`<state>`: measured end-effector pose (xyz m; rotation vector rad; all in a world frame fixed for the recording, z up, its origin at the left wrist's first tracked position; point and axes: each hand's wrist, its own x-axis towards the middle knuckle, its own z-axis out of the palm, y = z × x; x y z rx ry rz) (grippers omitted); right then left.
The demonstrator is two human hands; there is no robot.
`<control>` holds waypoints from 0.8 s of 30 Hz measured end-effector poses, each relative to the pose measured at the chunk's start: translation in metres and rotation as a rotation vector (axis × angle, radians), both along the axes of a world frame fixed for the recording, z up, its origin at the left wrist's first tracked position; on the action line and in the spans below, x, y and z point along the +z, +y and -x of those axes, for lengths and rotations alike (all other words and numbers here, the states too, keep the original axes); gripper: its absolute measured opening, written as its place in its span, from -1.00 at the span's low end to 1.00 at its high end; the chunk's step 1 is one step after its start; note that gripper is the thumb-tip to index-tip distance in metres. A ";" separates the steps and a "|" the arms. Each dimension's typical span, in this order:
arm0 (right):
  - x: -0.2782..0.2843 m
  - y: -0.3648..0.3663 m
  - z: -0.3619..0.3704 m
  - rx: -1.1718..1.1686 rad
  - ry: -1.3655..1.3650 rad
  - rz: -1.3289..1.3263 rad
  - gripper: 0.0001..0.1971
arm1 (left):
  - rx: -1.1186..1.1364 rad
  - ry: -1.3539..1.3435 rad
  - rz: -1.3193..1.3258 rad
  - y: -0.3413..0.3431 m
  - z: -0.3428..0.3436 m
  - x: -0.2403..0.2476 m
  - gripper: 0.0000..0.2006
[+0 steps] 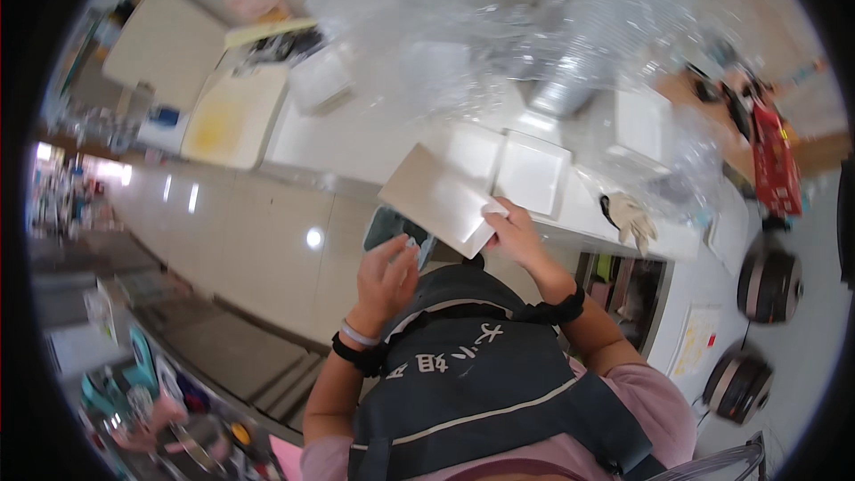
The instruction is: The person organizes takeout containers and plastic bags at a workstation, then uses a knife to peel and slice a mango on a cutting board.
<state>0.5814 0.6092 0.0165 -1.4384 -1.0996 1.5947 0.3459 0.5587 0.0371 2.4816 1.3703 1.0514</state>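
Head view: nearest, a dark apron (481,374) covered the wearer's front. Just beyond it, the right hand (517,233) gripped one corner of a pale shallow tray (436,196), which was held tilted, partly across the near edge of the white table (307,147). The left hand (387,281) hovered by a green bin (383,226), fingers half curled around what may have been a small pale scrap; whether they gripped it, I could not tell. The step in hand seemed to be handling this single tray, and the next move called for a firm corner hold, with the left hand ideally free to steady it. Farther off, a second white tray (533,176) lay on the table, short of crumpled clear wrap (401,18).
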 end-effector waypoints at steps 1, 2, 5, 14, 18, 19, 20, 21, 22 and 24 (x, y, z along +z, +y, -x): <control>-0.004 0.002 0.000 0.054 0.000 0.015 -0.70 | 0.106 -0.102 0.068 -0.001 0.005 -0.004 -0.69; -0.007 0.002 0.002 0.060 0.011 0.030 -0.69 | 0.214 -0.207 0.131 -0.003 0.012 -0.009 -0.73; -0.020 0.000 0.024 0.166 0.016 0.093 -0.70 | 0.235 -0.617 0.567 -0.014 0.037 -0.028 -0.56; -0.024 0.010 0.144 0.570 -0.196 0.165 -0.71 | 0.446 -1.173 0.678 -0.014 0.128 -0.089 -0.51; -0.044 0.027 0.213 0.606 -0.282 0.207 -0.70 | 0.565 -1.281 0.749 -0.007 0.212 -0.112 -0.72; -0.055 0.031 0.234 0.610 -0.298 0.217 -0.70 | 0.561 -0.983 0.856 -0.008 0.240 -0.116 -0.76; -0.069 0.033 0.254 0.647 -0.376 0.143 -0.69 | 0.547 -0.684 0.947 -0.009 0.267 -0.121 -0.78; -0.082 0.034 0.275 0.690 -0.455 0.066 -0.69 | 0.573 -0.405 0.881 -0.007 0.290 -0.122 -0.79; -0.092 0.038 0.303 0.704 -0.471 0.064 -0.69 | 0.580 -0.426 0.879 -0.009 0.316 -0.138 -0.79; -0.113 0.045 0.364 0.665 -0.399 0.124 -0.64 | 0.603 -0.346 0.773 -0.015 0.365 -0.174 -0.77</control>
